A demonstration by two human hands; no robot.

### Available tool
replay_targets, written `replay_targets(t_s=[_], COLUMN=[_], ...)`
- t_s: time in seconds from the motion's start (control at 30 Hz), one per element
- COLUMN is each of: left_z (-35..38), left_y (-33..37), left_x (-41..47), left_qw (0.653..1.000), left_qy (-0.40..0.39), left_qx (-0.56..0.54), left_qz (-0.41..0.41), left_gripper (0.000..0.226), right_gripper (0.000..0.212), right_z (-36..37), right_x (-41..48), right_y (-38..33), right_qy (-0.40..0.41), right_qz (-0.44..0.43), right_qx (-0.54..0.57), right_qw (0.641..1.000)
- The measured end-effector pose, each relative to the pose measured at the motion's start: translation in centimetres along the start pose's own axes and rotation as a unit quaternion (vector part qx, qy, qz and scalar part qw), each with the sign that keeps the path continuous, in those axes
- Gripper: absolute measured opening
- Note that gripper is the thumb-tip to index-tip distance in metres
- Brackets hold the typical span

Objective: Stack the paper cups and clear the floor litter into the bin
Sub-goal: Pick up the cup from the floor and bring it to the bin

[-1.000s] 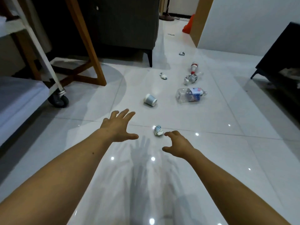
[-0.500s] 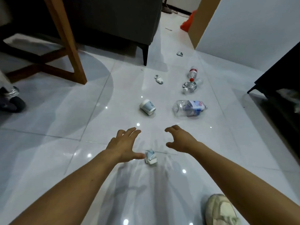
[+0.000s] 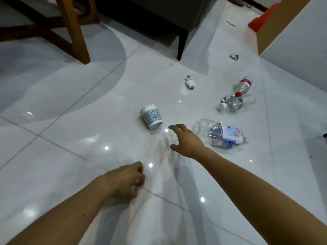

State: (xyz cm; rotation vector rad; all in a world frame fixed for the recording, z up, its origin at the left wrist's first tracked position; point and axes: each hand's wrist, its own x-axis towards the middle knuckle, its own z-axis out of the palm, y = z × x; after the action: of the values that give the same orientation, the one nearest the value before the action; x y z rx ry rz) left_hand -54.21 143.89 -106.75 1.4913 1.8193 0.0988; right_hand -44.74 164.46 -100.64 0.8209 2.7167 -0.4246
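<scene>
Paper cup (image 3: 151, 116) on its side, mouth toward upper left, right hand (image 3: 186, 140) spread beside it, left hand (image 3: 126, 181) curled closed (contents mostly hidden).

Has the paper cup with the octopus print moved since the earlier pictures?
No. The paper cup still lies left of the large bottle, beyond the same tile seam.

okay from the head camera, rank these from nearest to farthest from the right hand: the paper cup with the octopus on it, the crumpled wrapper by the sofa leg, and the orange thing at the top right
From the right hand:
1. Paper cup, lying on its side just ahead and left of the fingertips.
2. Crumpled wrapper, farther up the floor, ahead of the cup.
3. Orange thing, far off at the top right by the wall corner.
</scene>
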Motion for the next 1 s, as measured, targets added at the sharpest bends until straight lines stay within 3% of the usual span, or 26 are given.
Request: replay_targets(t_s=[0.2, 0.33, 0.47, 0.6, 0.83, 1.0], left_z=[-2.1, -2.5, -2.7, -3.1, -4.4, -7.0], left_y=[-0.9, -2.3, -3.1, -3.4, -5.1, -6.9], left_x=[0.4, -0.6, -1.4, -2.6, -5.7, -10.5], left_qw=[0.984, 0.966, 0.962, 0.967, 0.969, 0.958], left_qy=[0.128, 0.191, 0.202, 0.187, 0.184, 0.231], left_qx=[-0.089, -0.109, -0.097, -0.076, -0.050, -0.035], left_qz=[-0.082, -0.136, -0.156, -0.158, -0.156, -0.165], left_gripper=[0.023, 0.016, 0.017, 0.019, 0.019, 0.009], right_gripper=[0.074, 0.083, 0.090, 0.088, 0.057, 0.058], right_z=[-0.6, 0.5, 1.4, 2.3, 3.3, 2.7], right_x=[4.7, 6.0, 7.0, 7.6, 6.4, 4.3], right_y=[-2.0, -2.8, -4.3, -6.3, -8.3, -11.5], right_qy=[0.088, 0.066, 0.044, 0.044, 0.005, -0.003], right_qz=[-0.039, -0.004, 0.059, 0.065, 0.084, 0.051], right_qx=[0.085, 0.143, 0.225, 0.244, 0.222, 0.244], right_qw=[0.992, 0.988, 0.972, 0.967, 0.972, 0.969])
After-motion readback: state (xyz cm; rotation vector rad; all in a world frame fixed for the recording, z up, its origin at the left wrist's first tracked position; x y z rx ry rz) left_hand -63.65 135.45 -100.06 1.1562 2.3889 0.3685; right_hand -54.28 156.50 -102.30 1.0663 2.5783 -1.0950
